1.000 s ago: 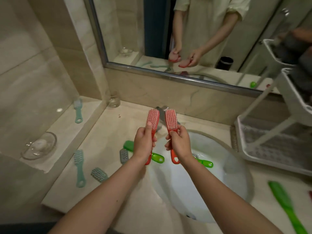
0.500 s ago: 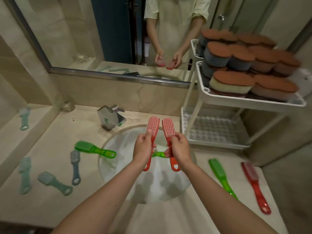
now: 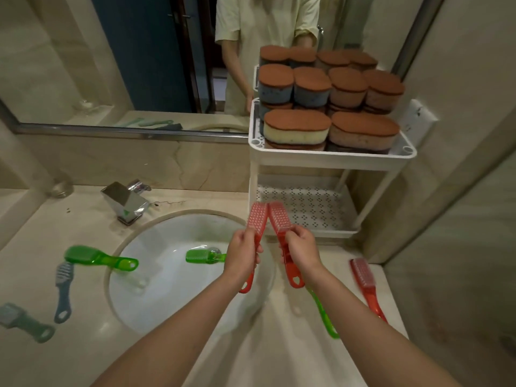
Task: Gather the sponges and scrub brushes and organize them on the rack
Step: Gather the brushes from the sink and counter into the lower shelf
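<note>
the left hand (image 3: 241, 254) is clamped on the neck of the left brush (image 3: 257, 219) and the right hand (image 3: 303, 251) on the right brush (image 3: 279, 219). their red heads lean together just in front of the rack (image 3: 332, 159), by its bare lower shelf. sponges (image 3: 296, 124) fill the rack's top tier. the brushes look light, stiff and perhaps slick, so the handle below the bristles seems the surest hold. a green brush (image 3: 97, 259) lies on the tabletop (image 3: 83, 208) well left of the rack.

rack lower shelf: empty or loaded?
Empty, as far as visible: the lower shelf shows a bare perforated floor; the sponges are stacked on the top shelf.
</note>
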Motion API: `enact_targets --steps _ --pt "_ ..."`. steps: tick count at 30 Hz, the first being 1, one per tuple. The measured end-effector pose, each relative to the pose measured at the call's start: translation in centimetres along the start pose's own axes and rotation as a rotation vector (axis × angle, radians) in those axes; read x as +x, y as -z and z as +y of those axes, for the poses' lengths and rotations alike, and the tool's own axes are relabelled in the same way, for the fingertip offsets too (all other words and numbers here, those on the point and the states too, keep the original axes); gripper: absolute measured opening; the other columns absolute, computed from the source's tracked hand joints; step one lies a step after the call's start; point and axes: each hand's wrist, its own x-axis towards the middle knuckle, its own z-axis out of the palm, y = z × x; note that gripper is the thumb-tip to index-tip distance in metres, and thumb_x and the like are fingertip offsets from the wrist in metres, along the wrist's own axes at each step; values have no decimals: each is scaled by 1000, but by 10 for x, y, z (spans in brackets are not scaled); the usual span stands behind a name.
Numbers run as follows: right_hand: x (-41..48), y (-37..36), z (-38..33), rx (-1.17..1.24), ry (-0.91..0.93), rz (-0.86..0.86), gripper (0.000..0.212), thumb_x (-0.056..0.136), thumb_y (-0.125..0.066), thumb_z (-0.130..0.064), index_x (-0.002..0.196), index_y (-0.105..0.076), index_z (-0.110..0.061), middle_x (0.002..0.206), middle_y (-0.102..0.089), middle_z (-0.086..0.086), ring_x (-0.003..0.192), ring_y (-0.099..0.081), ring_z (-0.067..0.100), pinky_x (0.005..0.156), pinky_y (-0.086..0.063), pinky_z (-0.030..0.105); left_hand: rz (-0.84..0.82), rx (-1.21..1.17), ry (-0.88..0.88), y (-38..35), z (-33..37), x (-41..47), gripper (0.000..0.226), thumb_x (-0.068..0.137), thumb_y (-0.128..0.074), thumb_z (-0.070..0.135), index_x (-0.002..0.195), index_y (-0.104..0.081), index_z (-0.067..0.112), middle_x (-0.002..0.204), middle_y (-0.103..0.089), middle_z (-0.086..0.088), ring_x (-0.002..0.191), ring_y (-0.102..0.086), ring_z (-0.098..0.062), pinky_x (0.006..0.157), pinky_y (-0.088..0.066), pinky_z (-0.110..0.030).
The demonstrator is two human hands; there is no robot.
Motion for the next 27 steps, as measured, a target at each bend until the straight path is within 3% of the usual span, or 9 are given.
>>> enact_targets --steps 8,12,16,20,22,24,27 --pt "48 32 -4 -105 2 26 23 86 -46 1 79 -63 -13 62 -53 4 55 -44 15 50 -32 26 -64 112 28 -44 29 27 18 95 -37 5 98 -54 9 71 -52 -9 51 -50 -16 44 -40 -20" --pt "74 38 -8 -106 -37 -48 31 83 -45 7 75 -64 -16 63 -58 4 54 -49 15 50 -36 25 -61 152 49 -57 36 51 28 86 -38 -7 93 -60 8 66 -58 -8 55 -55 -18 50 -46 -24" --pt "102 37 -14 -124 -55 -55 31 83 -48 6 72 -65 -18 66 -63 0 60 -58 15 57 -47 23 -16 253 32 -68 43 73 25 90 -45 3 105 -62 15 85 -64 -8 77 -60 -24 66 -47 -29" --pt "129 33 -14 -153 -62 -122 16 86 -56 -3 81 -66 -15 75 -65 4 67 -59 17 59 -46 27 -27 323 61 -73 46 94 22 95 -46 14 109 -61 11 87 -63 -10 71 -57 -24 52 -42 -27" --pt "140 29 -14 -197 -90 -145 19 83 -54 -4 88 -69 -14 87 -70 10 79 -64 23 70 -54 34 -19 302 107 -75 46 105 19 96 -44 11 107 -60 14 90 -64 -12 72 -57 -24 52 -43 -27" --pt "149 26 -16 -205 -98 -161 26 82 -52 -2 96 -71 -12 95 -70 12 87 -65 26 81 -53 38 -5 250 146 -77 44 114 19 96 -45 9 105 -56 21 100 -67 -14 78 -60 -25 55 -48 -26" --pt "156 23 -17 -208 -105 -193 23 86 -50 -5 95 -70 -12 88 -68 14 77 -62 25 67 -49 33 11 186 158 -79 39 124 23 96 -44 6 105 -54 24 112 -66 -21 85 -64 -31 69 -54 -34"
